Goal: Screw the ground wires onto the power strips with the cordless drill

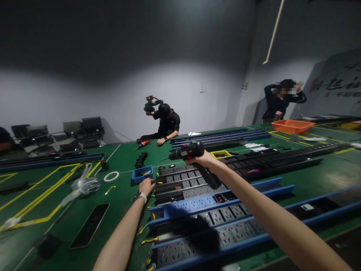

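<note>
My right hand (205, 160) is wrapped round the grip of a black cordless drill (187, 151), held above the socket strips with its bit pointing left. My left hand (147, 185) is low at the left ends of the strips, just in front of a small blue bin (138, 175). Its fingers are curled down, and what they pinch is too small to make out. Beneath the drill lie several long socket strips (194, 203) side by side, some in blue channels. Short yellow-green wires (149, 240) stick out from their left ends.
A phone (89, 226), a plastic bag (83, 184) and a white ring (111, 176) lie to the left. Across the table a person (169, 120) sits near a red power tool (143, 143). Another person (283, 98) stands behind an orange tray (293, 126).
</note>
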The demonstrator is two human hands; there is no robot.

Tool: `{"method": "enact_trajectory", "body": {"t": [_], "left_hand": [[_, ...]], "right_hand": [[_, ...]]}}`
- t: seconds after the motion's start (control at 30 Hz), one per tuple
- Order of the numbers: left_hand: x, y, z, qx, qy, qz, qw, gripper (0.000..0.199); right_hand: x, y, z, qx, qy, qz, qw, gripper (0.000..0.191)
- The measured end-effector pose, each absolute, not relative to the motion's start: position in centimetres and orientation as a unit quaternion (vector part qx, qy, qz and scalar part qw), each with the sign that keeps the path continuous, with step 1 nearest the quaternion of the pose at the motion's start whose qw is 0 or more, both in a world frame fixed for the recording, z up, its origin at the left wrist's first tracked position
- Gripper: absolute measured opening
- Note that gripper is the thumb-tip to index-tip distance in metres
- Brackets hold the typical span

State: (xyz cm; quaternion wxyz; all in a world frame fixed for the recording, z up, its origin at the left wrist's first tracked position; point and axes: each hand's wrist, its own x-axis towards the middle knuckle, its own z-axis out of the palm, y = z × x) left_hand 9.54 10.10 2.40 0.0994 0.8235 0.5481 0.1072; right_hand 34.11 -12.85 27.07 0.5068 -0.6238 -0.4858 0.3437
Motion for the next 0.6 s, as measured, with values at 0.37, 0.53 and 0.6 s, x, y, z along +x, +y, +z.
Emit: {"method": "enact_trajectory", "body": {"t": [0.37,0.53,0.6], "left_hand": [[9.2,10.5,3.0,0.799,0.528,0.197,0.212,0.02],[8.1,8.1,4.8,0.741,0.505,0.334,0.291,0.029],[7.5,5.9,6.0,0.686,0.463,0.423,0.369,0.03]], "right_hand": [[33.9,-17.1,18.2,-0.664,-0.329,0.418,0.525,0.037],[34.1,-19.9,16.0,-0.657,-0.247,0.474,0.532,0.043],[34.0,-21.3,15.3,-0.654,-0.212,0.491,0.535,0.047]]}}
